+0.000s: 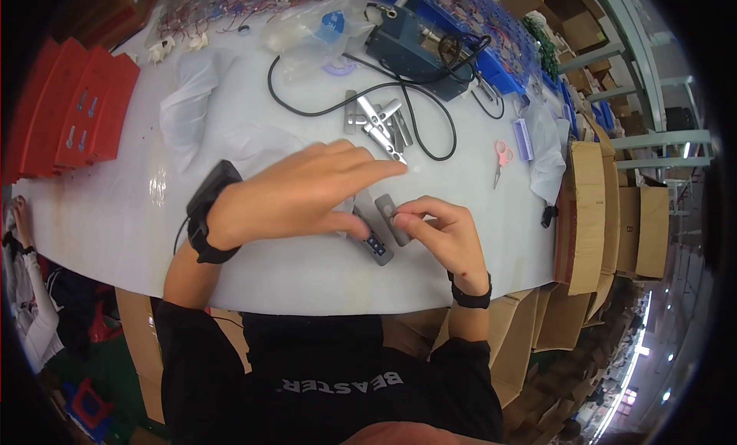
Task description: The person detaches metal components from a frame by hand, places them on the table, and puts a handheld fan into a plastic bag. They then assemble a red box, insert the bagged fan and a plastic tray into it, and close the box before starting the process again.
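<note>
My left hand [307, 190] reaches across the table with its fingers stretched out and its thumb apart. Its thumb tip lies by a grey oblong device [376, 249] with small dark squares on its face; whether they touch, I cannot tell. Thumb and forefinger of my right hand [444, 229] are pinched at a small grey oblong casing [385, 207], which lies slanted beside the device. Beyond the hands sits a loose pile of silver and grey handle-like parts [376, 123].
A black cable [288, 107] loops round the pile from a dark blue bench machine [418, 54]. Pink scissors [501, 153] lie to the right. Red drawers [77, 115] stand at left, with crumpled white plastic [188, 100] nearby. Cardboard boxes [580, 215] line the right edge.
</note>
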`<state>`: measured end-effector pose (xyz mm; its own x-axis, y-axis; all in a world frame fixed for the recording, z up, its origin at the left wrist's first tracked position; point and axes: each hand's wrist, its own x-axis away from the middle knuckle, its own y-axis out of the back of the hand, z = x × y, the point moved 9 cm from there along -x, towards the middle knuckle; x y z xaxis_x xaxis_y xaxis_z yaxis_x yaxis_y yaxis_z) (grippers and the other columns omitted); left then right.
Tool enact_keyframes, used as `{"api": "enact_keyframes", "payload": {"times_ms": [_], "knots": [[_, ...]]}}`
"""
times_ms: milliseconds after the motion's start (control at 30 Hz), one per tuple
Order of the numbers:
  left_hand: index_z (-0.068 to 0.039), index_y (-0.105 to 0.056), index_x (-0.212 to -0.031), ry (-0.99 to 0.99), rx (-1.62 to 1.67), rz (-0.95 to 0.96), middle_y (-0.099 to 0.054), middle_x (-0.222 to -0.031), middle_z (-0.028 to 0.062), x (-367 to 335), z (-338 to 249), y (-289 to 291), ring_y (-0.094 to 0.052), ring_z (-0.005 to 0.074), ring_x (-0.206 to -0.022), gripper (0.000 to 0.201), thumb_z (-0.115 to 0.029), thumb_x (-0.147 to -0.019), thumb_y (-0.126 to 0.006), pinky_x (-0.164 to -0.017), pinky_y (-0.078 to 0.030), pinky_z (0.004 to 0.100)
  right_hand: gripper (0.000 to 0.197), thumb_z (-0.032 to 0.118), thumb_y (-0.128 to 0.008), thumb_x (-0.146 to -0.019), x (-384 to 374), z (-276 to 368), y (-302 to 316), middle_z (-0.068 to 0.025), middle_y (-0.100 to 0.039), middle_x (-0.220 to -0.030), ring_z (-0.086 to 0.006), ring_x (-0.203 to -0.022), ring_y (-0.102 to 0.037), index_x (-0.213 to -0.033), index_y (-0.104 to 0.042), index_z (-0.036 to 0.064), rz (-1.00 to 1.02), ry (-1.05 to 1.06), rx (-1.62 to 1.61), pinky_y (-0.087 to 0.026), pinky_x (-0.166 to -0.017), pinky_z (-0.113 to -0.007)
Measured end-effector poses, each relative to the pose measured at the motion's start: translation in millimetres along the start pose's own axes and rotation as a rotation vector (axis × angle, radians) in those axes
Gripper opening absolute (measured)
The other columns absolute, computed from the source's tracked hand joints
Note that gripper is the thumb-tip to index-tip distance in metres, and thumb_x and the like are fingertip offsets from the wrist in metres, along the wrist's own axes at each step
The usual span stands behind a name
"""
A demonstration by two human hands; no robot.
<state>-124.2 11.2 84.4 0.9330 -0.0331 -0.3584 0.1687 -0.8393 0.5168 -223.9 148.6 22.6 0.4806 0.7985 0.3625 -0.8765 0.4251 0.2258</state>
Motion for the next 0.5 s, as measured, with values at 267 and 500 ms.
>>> {"api": "enact_keyframes", "payload": {"times_ms": [267,500], "knots": [[-0.01,-0.059,-0.127,0.155,-0.378,0.299,-0.059,-0.116,0.0106,24.1,33.1,-16.8,-0.062,0.0311,-0.099,0.058,-0.008,-0.073,-0.08,-0.084,-0.05,0.0391,0.014,0.009,-0.07,-0.093,-4.0,-27.1,-26.7,-0.0021,-0.069,-0.091,-0.0071,-0.079,-0.062,-0.103,-0.069,-0.0012,0.137,-0.129,0.101,-0.05,-0.071,-0.023],[-0.006,-0.057,-0.124,0.127,-0.417,0.279,-0.06,-0.111,0.011,26.5,34.3,-15.3,-0.061,0.0309,-0.098,0.053,-0.006,-0.075,-0.077,-0.081,-0.05,0.0391,0.014,0.011,-0.071,-0.093,-7.7,-23.9,-32.0,-0.001,-0.07,-0.088,-0.0053,-0.077,-0.061,-0.102,-0.069,0.0,0.111,-0.123,0.245,-0.05,-0.07,-0.022]]}}
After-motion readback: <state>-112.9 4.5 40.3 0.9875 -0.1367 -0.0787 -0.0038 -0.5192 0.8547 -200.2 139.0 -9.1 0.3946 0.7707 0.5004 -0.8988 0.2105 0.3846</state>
